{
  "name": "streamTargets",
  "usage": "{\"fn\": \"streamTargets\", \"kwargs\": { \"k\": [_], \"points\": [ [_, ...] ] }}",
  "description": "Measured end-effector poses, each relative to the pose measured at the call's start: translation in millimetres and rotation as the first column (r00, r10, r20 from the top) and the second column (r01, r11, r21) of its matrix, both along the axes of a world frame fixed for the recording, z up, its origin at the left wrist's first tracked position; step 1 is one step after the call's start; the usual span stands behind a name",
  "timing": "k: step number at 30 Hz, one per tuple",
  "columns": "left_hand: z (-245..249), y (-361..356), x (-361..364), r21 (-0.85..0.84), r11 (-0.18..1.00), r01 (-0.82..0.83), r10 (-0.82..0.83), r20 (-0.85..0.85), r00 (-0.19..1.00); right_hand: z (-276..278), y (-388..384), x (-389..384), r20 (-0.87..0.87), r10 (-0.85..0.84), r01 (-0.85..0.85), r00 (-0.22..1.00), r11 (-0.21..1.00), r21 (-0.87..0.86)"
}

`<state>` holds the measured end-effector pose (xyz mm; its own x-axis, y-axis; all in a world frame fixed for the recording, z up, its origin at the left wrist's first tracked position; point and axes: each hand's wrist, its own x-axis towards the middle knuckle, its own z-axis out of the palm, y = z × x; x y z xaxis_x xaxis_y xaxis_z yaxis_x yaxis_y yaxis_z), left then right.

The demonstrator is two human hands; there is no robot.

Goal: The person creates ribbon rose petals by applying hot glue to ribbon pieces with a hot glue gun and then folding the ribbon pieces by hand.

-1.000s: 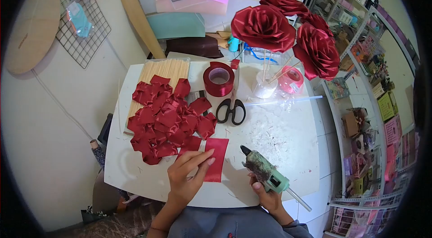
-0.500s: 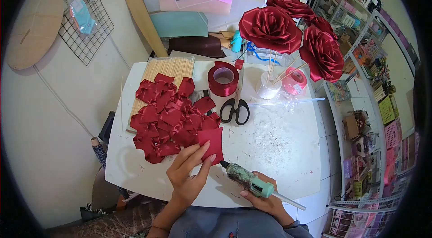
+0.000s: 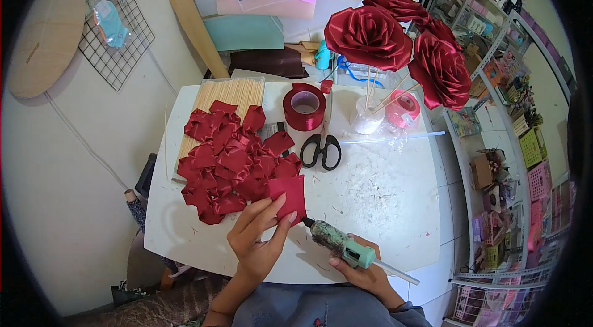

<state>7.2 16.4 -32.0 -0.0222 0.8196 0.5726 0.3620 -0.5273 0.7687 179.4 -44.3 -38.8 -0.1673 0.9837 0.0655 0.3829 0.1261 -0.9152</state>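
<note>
Pinches soft, light ribbon [image 3: 290, 193] at lower edge with left hand [image 3: 255, 242]; grips glue gun [image 3: 336, 243] in right hand [image 3: 365, 274], nozzle seemingly touching.

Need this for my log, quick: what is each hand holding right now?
Left hand: holds the red ribbon piece by its lower edge.
Right hand: closed around the glue gun.

A head-worn camera looks steeply down, close over the table [image 3: 395, 216].
</note>
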Motion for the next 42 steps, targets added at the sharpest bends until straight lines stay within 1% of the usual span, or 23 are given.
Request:
{"fn": "streamTargets", "kwargs": {
  "k": [2, 5, 7, 8, 9, 10, 11, 12, 13, 15, 17, 22, 24, 25, 26, 27, 28, 29, 31, 36, 40, 41, 42],
  "points": [
    [0.5, 0.3, 0.0, -0.003, 1.000, 0.007, -0.007, 0.012, 1.000, 0.9, -0.4, 0.1, 0.021, 0.009, -0.009, 1.000, 1.000, 0.003],
    [0.1, -0.9, -0.4, -0.040, 0.999, 0.021, -0.019, 0.056, 0.998, 2.3, -1.2, 0.6, -0.003, -0.038, 0.038, 0.999, 0.996, -0.079],
    [0.4, -1.5, -1.3, -0.072, 0.997, 0.029, -0.023, 0.087, 0.996, 1.6, -0.3, 3.1, 0.085, -0.041, 0.040, 0.995, 0.999, 0.014],
    [1.6, -1.9, -2.1, -0.109, 0.994, 0.032, -0.015, 0.151, 0.988, 4.4, -0.7, 3.6, 0.085, -0.041, 0.040, 0.996, 0.999, 0.015],
    [3.1, -2.3, -2.6, -0.144, 0.989, 0.037, -0.006, 0.213, 0.977, 9.3, -1.6, 3.8, 0.093, -0.114, 0.113, 0.989, 0.994, 0.011],
    [6.0, -2.7, -2.7, -0.140, 0.989, 0.038, -0.008, 0.213, 0.977, 12.0, -1.8, 4.4, 0.102, -0.187, 0.188, 0.977, 0.982, 0.007],
    [10.0, -3.5, -2.5, -0.211, 0.976, 0.046, 0.017, 0.286, 0.958, 11.9, -1.3, 5.8, 0.101, -0.190, 0.190, 0.977, 0.982, 0.011],
    [13.2, -3.9, -2.2, -0.280, 0.958, 0.060, 0.045, 0.356, 0.933, 11.3, -0.9, 7.7, 0.209, -0.274, 0.262, 0.939, 0.961, 0.085],
    [15.3, -3.7, -1.0, -0.276, 0.959, 0.065, 0.039, 0.357, 0.933, 10.9, -0.8, 10.2, 0.307, -0.360, 0.323, 0.881, 0.932, 0.166],
    [18.8, -3.5, 1.5, -0.261, 0.955, 0.141, -0.007, 0.456, 0.890, 11.1, -0.8, 14.6, 0.369, -0.352, 0.315, 0.860, 0.936, 0.159],
    [21.7, -4.7, 0.9, -0.242, 0.949, 0.205, -0.077, 0.452, 0.889, 12.0, 1.8, 15.7, 0.466, -0.393, 0.386, 0.793, 0.915, 0.116],
    [26.3, -11.1, 0.7, -0.208, 0.895, 0.394, -0.270, 0.450, 0.851, 31.0, 0.3, 16.6, 0.558, -0.354, 0.349, 0.751, 0.930, 0.120],
    [24.9, -14.1, 2.1, -0.224, 0.875, 0.430, -0.299, 0.448, 0.842, 37.3, 2.8, 20.2, 0.362, -0.442, 0.371, 0.821, 0.894, 0.249],
    [24.2, -15.5, 3.4, -0.240, 0.852, 0.465, -0.329, 0.446, 0.832, 39.8, 4.7, 20.3, 0.363, -0.446, 0.376, 0.818, 0.893, 0.248],
    [23.9, -16.3, 6.2, -0.238, 0.849, 0.473, -0.336, 0.447, 0.829, 42.2, 7.0, 19.4, 0.145, -0.410, 0.366, 0.900, 0.894, 0.257],
    [25.2, -16.7, 7.9, -0.237, 0.845, 0.479, -0.343, 0.446, 0.827, 43.4, 8.1, 17.4, -0.081, -0.349, 0.358, 0.934, 0.894, 0.270],
    [27.8, -17.6, 9.2, -0.281, 0.818, 0.502, -0.361, 0.428, 0.829, 41.2, 9.4, 13.4, -0.210, -0.296, 0.345, 0.932, 0.902, 0.260],
    [30.0, -18.5, 10.2, -0.326, 0.789, 0.521, -0.378, 0.410, 0.830, 40.0, 10.9, 9.5, -0.211, -0.300, 0.349, 0.930, 0.900, 0.262],
    [31.1, -18.3, 11.7, -0.331, 0.780, 0.531, -0.386, 0.413, 0.825, 39.7, 14.8, 2.0, -0.309, -0.258, 0.341, 0.915, 0.904, 0.257],
    [27.7, -19.4, 12.5, -0.318, 0.723, 0.613, -0.458, 0.444, 0.770, 38.5, 18.0, -6.2, -0.300, -0.284, 0.370, 0.911, 0.884, 0.285],
    [23.3, -18.3, 14.6, -0.279, 0.684, 0.674, -0.502, 0.491, 0.712, 34.8, 20.4, -5.4, -0.189, -0.259, 0.319, 0.947, 0.821, 0.474],
    [23.4, -18.5, 16.1, -0.259, 0.685, 0.680, -0.483, 0.537, 0.691, 33.9, 20.2, -4.6, -0.128, -0.249, 0.278, 0.960, 0.791, 0.545],
    [23.4, -18.7, 16.9, -0.239, 0.687, 0.686, -0.464, 0.582, 0.668, 34.4, 20.3, -3.9, -0.125, -0.251, 0.277, 0.960, 0.792, 0.544]
  ]
}}
